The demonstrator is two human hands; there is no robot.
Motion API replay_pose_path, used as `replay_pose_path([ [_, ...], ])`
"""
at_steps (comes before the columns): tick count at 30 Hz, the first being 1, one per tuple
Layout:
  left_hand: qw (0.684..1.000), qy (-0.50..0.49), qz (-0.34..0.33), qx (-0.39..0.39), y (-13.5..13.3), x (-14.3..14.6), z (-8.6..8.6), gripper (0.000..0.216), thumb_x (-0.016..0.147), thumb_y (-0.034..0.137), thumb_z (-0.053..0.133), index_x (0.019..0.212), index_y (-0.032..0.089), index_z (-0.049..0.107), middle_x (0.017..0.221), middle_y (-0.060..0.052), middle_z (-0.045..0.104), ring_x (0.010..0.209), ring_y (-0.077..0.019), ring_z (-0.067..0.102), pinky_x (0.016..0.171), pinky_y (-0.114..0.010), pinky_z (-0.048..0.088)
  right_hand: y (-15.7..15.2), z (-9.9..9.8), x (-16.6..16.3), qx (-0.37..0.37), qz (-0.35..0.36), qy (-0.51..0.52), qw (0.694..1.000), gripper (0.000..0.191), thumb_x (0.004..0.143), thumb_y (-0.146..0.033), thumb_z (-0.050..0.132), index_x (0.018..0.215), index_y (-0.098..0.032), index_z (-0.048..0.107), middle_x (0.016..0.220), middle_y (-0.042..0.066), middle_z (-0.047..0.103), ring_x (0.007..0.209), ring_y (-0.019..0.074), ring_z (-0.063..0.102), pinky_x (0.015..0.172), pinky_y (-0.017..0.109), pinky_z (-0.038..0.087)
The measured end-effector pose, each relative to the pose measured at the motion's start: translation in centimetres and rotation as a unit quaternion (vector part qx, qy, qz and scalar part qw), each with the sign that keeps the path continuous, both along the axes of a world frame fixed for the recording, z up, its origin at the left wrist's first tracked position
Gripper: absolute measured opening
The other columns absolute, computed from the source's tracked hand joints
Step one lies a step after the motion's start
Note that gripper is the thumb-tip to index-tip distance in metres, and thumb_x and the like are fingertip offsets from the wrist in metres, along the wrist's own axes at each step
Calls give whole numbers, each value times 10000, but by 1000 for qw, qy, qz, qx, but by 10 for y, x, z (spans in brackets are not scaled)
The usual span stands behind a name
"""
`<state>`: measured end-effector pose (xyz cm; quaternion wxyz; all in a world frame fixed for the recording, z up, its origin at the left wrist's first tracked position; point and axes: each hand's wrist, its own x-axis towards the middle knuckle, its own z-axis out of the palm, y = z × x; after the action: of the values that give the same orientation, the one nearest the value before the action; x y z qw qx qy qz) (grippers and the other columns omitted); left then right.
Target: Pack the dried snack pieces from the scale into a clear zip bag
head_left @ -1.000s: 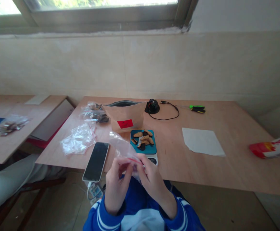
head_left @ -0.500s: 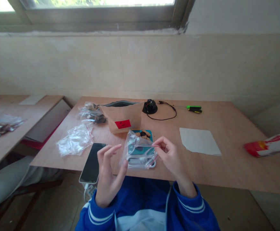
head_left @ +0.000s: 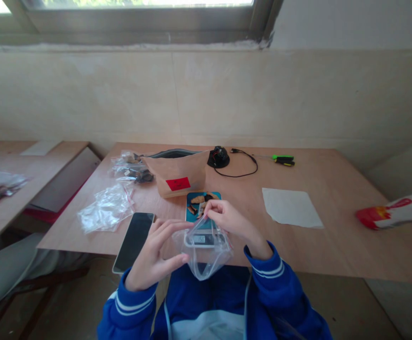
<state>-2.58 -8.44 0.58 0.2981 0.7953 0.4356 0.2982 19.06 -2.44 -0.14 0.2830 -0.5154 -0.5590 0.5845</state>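
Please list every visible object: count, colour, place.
Window: one, grey, top
Tables: two, brown, centre, left
Scale: one, teal, centre
Pieces: several, brown, on scale
Pouch: one, tan, behind scale
Filled bags: several, clear, both tables
Phone: one, black, left
Bag pile: one, clear, left
Corded device: one, black, back
Tools: two, green, black, back
Papers: two, white, both tables
Package: one, red-white, right
Trousered leg: one, pale, left
Held bag: one, clear, front
Left hand: one, blue-sleeved, front
Right hand: one, blue-sleeved, pinching bag
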Motion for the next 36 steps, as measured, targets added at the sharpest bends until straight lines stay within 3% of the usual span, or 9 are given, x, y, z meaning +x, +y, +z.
replay_pose_path([
  [3, 1000, -7, 12, 24, 6, 1, -13, 601, 798, 634, 584, 1290, 290, 569, 1201, -79, 651, 1051, -268, 558, 922, -398, 411, 7, -7, -2, -1, 21, -31, 999, 139, 796, -141, 472, 701, -160, 571, 579, -52, 515, 354, 47, 383, 292, 155, 272],
  [9, 996, -55, -48, 52, 23, 13, -38, 397, 897, 425, 568, 1282, 328, 596, 1083, -66, 589, 1013, -209, 575, 887, -338, 459, 18, -8, -9, -76, 46, -47, 995, 230, 824, -107, 421, 668, -156, 584, 399, -83, 429, 271, 53, 338, 297, 173, 236],
  [14, 995, -57, -45, 74, 26, 25, -46, 190, 919, 322, 552, 952, 260, 729, 921, -54, 500, 890, -167, 551, 795, -284, 492, 20, -9, -2, -80, 71, -33, 994, 220, 842, -126, 425, 713, -161, 600, 391, -79, 416, 298, 65, 326, 315, 185, 246],
  [17, 988, -95, 34, 117, 28, 20, -47, 186, 922, 304, 549, 837, 211, 686, 938, -56, 499, 920, -172, 541, 821, -296, 481, 18, -18, 13, -13, 81, 27, 996, 185, 889, -265, 473, 923, -169, 627, 574, -48, 525, 397, 78, 407, 374, 199, 353],
  [19, 975, -131, 98, 150, 30, 13, -47, 198, 933, 300, 527, 810, 201, 646, 968, -57, 513, 986, -182, 529, 884, -320, 456, 14, -30, 21, 89, 17, 49, 995, 280, 938, -368, 416, 1010, -185, 616, 733, 1, 586, 562, 110, 527, 514, 228, 474],
  [21, 959, -160, 149, 179, 35, 6, -45, 228, 947, 318, 497, 787, 196, 605, 960, -53, 526, 1025, -190, 515, 922, -344, 428, 6, -46, 24, 216, -79, -12, 973, 311, 956, -383, 390, 1033, -193, 625, 939, 66, 609, 843, 164, 599, 770, 313, 533],
  [24, 939, -186, 203, 208, 44, 3, -44, 265, 961, 363, 460, 785, 197, 568, 914, -46, 527, 1004, -193, 508, 910, -364, 418, -7, -70, 17, 334, -129, -194, 913, 272, 901, -349, 542, 1123, -225, 640, 1207, 128, 530, 1158, 271, 509, 1006, 483, 433],
  [29, 917, -194, 250, 242, 59, 22, -42, 280, 973, 392, 420, 815, 199, 549, 909, -42, 511, 980, -186, 501, 894, -357, 414, -18, -98, 0, 377, -119, -320, 861, 360, 853, -398, 635, 1178, -241, 641, 1329, 162, 456, 1207, 351, 476, 977, 558, 444],
  [36, 919, -196, 237, 248, 71, 51, -41, 260, 990, 347, 387, 834, 198, 532, 916, -39, 480, 967, -172, 479, 873, -328, 411, -16, -117, 1, 382, -100, -235, 888, 324, 826, -115, 604, 1129, -222, 639, 1222, 123, 530, 1139, 275, 560, 967, 474, 501],
])
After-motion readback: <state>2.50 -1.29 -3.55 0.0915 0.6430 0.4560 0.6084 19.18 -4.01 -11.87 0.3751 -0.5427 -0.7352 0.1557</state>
